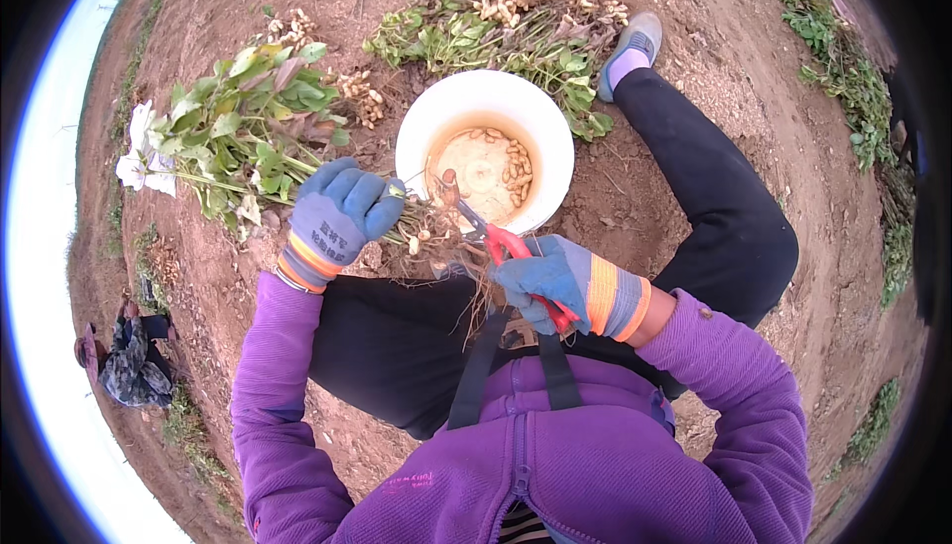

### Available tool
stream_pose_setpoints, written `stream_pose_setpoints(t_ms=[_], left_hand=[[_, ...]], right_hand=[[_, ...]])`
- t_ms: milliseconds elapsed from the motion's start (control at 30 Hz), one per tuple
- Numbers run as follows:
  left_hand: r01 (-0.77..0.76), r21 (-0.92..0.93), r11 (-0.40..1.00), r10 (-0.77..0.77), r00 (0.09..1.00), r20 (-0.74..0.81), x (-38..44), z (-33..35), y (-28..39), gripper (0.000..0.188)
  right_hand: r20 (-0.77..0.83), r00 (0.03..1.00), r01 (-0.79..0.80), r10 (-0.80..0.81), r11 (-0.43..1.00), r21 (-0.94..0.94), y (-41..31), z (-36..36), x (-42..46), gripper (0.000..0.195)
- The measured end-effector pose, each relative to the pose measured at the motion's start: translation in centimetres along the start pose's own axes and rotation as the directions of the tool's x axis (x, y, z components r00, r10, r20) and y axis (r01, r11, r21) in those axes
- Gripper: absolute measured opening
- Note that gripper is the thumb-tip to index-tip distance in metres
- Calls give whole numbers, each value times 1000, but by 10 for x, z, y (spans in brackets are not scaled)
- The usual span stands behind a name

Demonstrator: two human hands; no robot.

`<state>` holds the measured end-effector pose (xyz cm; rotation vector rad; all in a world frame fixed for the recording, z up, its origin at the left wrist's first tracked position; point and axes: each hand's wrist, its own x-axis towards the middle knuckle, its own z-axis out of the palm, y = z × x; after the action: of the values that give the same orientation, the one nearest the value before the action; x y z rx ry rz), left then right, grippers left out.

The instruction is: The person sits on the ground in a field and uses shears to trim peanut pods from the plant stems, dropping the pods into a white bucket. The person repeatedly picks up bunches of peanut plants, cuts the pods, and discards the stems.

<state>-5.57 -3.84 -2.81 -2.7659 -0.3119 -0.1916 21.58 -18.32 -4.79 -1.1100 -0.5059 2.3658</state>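
Note:
My left hand (343,205), in a blue and grey work glove, grips the stems of an uprooted peanut plant (245,124), whose leaves spread to the upper left. Its roots, with a few pods, hang toward my lap. In the same kind of glove, my right hand (554,284) is closed on red-handled scissors (507,243), their blades among the roots by a pod at the bucket's near rim. The white plastic bucket (416,146) stands just beyond both hands. Several peanut pods (518,172) lie on its soiled bottom, mostly on the right side.
Pulled peanut plants (461,42) with pods lie on the bare soil behind the bucket. More pods (361,98) lie to its left. My legs (706,165) are spread around the work. Rows of plants (848,68) lie at far right. Another person (137,365) sits at far left.

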Motion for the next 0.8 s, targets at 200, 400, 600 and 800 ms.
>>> stream_pose_setpoints(t_ms=[200,400,600,800], left_hand=[[29,17,999,-29,1000,-2,0,0,-1,32],[47,26,999,-46,999,-18,-1,1,-3,29],[44,3,999,-44,999,1,-4,-1,-3,29],[123,-30,992,-122,991,55,-6,-2,-7,29]], right_hand=[[-5,1000,19,-19,999,45,2,1,1,23],[-10,1000,24,-23,995,95,-6,5,-7,21],[-9,998,63,-62,996,69,-3,-7,-2,18],[27,992,121,-120,992,-37,-7,-14,-8,23]])
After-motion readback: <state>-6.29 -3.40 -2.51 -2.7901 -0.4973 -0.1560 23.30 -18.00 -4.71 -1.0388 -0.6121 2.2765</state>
